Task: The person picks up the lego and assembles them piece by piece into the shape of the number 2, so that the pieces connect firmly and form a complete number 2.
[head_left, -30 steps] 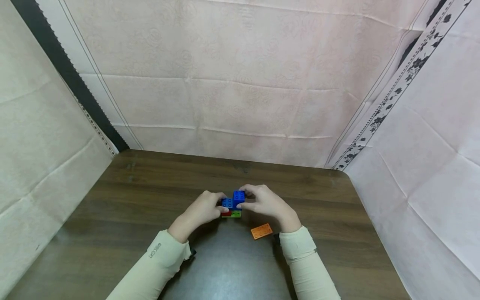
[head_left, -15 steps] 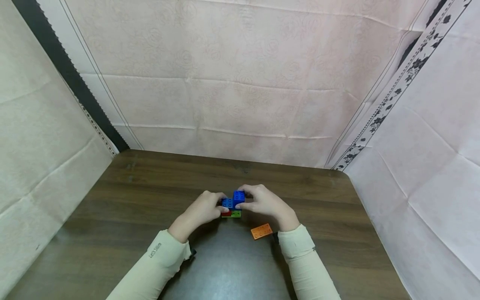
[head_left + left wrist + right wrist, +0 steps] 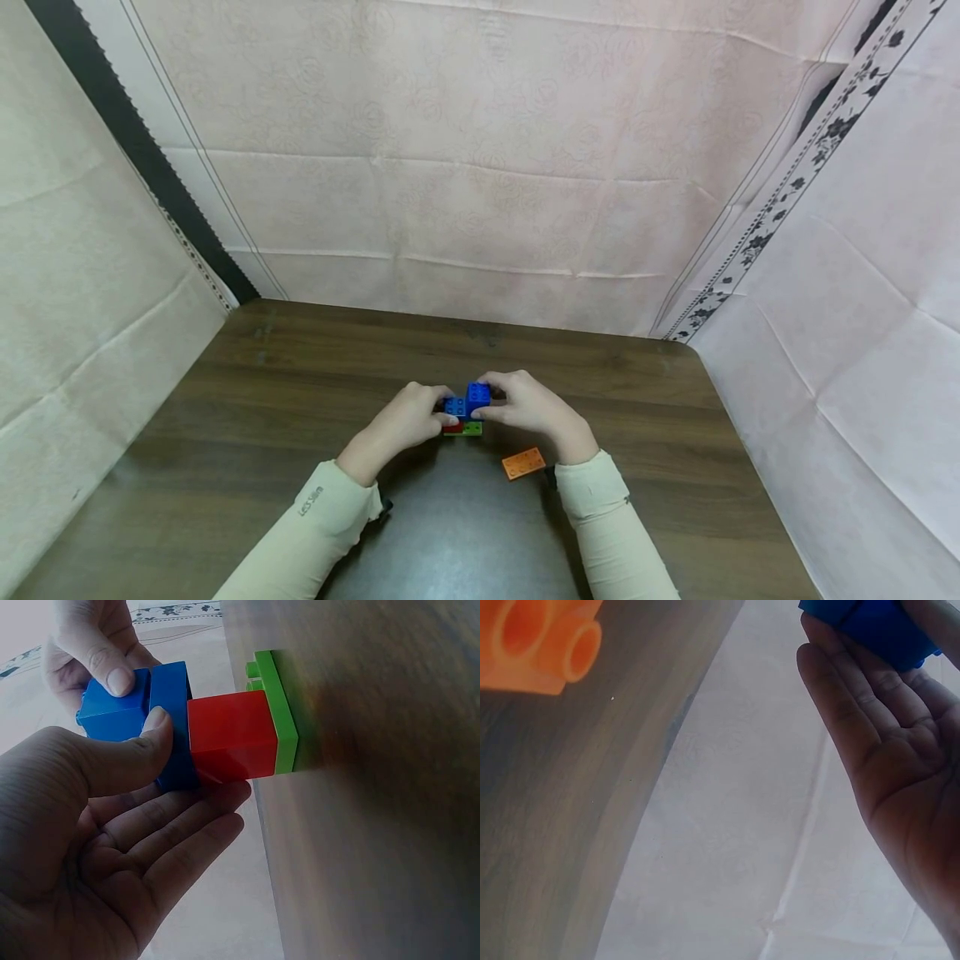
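Observation:
A small stack of toy building bricks stands on the table between both hands. At its base is a flat green brick (image 3: 280,724), and a red brick (image 3: 231,737) sits on that. Above the red one lies a flat blue brick (image 3: 172,712), pinched between the thumb and fingers of my left hand (image 3: 400,422). A taller blue brick (image 3: 477,394) tops the stack at its right side. My right hand (image 3: 534,407) grips this brick, its thumb in front. A narrow dark line shows between the two blue bricks; whether they are fully joined I cannot tell.
A flat orange brick (image 3: 522,463) lies on the brown wooden table (image 3: 315,375), nearer than the stack and close to the right wrist. Pale patterned cloth (image 3: 480,167) hangs behind the table's far edge and along both sides.
Almost nothing differs. The right wrist has shifted very slightly left since the earliest frame; both hands keep their hold and the bricks stay in place.

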The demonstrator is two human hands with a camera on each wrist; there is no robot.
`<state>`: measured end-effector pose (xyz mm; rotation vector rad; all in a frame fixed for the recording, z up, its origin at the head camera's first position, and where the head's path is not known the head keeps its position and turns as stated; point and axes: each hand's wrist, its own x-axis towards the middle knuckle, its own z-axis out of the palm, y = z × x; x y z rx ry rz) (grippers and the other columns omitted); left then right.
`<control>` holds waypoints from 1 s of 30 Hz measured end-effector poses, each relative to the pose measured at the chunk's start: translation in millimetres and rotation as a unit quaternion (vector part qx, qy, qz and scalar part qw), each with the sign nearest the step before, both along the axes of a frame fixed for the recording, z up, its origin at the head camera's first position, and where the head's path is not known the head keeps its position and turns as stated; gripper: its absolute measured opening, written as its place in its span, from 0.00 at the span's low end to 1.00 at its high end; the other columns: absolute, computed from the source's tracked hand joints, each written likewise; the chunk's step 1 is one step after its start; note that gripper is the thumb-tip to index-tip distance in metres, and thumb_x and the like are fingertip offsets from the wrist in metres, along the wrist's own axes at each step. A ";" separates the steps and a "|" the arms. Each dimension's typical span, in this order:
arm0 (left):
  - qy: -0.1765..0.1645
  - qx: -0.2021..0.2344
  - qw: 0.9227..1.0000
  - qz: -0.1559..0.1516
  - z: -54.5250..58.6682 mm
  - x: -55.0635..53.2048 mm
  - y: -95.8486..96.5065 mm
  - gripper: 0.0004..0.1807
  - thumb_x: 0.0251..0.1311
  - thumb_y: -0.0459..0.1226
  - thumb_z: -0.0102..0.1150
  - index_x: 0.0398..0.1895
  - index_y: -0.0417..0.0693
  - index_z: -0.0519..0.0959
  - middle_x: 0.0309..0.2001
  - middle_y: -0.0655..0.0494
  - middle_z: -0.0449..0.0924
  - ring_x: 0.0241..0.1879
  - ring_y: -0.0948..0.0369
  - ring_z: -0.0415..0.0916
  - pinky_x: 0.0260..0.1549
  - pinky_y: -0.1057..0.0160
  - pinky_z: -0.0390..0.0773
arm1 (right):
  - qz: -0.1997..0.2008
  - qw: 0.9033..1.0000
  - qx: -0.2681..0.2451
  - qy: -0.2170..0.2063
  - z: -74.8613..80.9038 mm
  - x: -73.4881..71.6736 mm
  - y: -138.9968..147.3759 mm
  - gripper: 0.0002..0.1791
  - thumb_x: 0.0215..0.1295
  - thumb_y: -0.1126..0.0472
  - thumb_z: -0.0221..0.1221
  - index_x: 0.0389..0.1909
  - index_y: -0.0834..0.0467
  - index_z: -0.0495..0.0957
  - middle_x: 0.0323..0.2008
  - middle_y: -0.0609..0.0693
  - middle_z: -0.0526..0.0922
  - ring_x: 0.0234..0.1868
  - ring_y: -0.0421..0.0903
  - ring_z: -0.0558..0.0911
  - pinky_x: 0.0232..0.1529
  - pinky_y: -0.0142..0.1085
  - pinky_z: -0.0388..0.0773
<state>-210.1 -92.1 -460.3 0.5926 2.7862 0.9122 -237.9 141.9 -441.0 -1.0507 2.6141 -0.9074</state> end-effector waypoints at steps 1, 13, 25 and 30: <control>0.001 0.000 1.000 -0.001 0.3 -0.1 0.1 0.19 0.66 0.42 0.66 0.56 0.43 0.81 0.39 0.55 0.84 0.26 0.64 0.75 0.31 0.64 0.78 | 0.000 1.000 0.002 0.002 -0.2 -0.3 0.0 0.20 0.67 0.52 0.67 0.56 0.55 0.78 0.42 0.44 0.84 0.38 0.43 0.83 0.41 0.32 0.80; 0.023 -0.012 1.000 -0.002 0.0 0.3 0.5 0.19 0.65 0.44 0.66 0.54 0.43 0.82 0.40 0.53 0.85 0.26 0.66 0.75 0.31 0.63 0.79 | -0.001 1.000 0.001 0.002 -1.0 0.5 -1.4 0.20 0.67 0.53 0.66 0.56 0.56 0.79 0.41 0.44 0.85 0.36 0.41 0.82 0.39 0.31 0.80; 0.021 -0.010 1.000 -0.005 -0.5 0.2 0.2 0.19 0.65 0.44 0.67 0.54 0.43 0.82 0.41 0.53 0.85 0.26 0.66 0.75 0.32 0.63 0.79 | -0.004 1.000 -0.003 -0.002 -2.2 1.0 -1.9 0.19 0.67 0.54 0.66 0.56 0.56 0.79 0.40 0.44 0.84 0.36 0.45 0.83 0.39 0.32 0.80; 0.023 -0.012 1.000 -0.005 -0.6 -0.3 0.3 0.19 0.65 0.43 0.66 0.54 0.43 0.82 0.41 0.53 0.85 0.26 0.66 0.75 0.32 0.63 0.79 | -0.004 1.000 -0.002 0.000 -2.1 0.8 -1.4 0.19 0.67 0.54 0.66 0.56 0.56 0.79 0.40 0.44 0.84 0.36 0.45 0.83 0.38 0.32 0.80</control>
